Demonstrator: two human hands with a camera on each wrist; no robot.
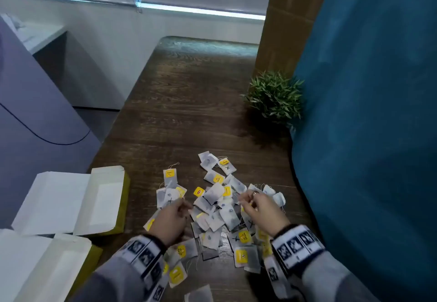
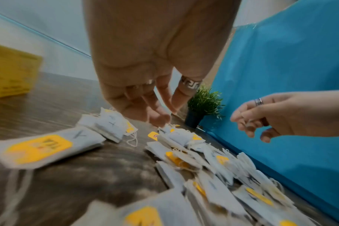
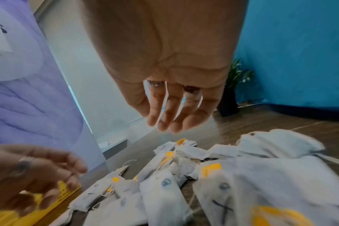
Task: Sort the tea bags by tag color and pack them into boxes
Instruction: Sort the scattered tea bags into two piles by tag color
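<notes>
Head view: a loose heap of tea bags (image 1: pixel 214 209) on the dark wooden table (image 1: pixel 189 103), straight ahead of and beneath both hands. Left hand (image 1: pixel 169 220) over the heap's left edge, fingers curled downward, tips hidden behind the knuckles, so grip not readable here. Right hand (image 1: pixel 257 209) over the right side, fingers bent toward a bag or string; too blurred to tell whether anything is pinched. Two open boxes (image 1: pixel 71 203) well off to the left, so nearer the left hand. Small potted plant (image 1: pixel 274 96) farther back on the right.

Left wrist view: left hand (image 2: pixel 145 85) pointing down, fingertips (image 2: pixel 161 119) slightly apart and just above or touching the top of a small bundle of bags; contact not certain. Nearest bags lying flat, long axes running roughly away from the camera. Right hand (image 2: pixel 271 116) across the heap, fingers loosely curled, possibly on a string.

Right wrist view: right hand (image 3: pixel 170 91) with fingers straight and a little spread, nothing visibly held, hanging above the bags, which lie below and ahead. Left hand (image 3: pixel 33 175) low at left, fingers curled near a yellow box edge (image 3: pixel 68 197).
</notes>
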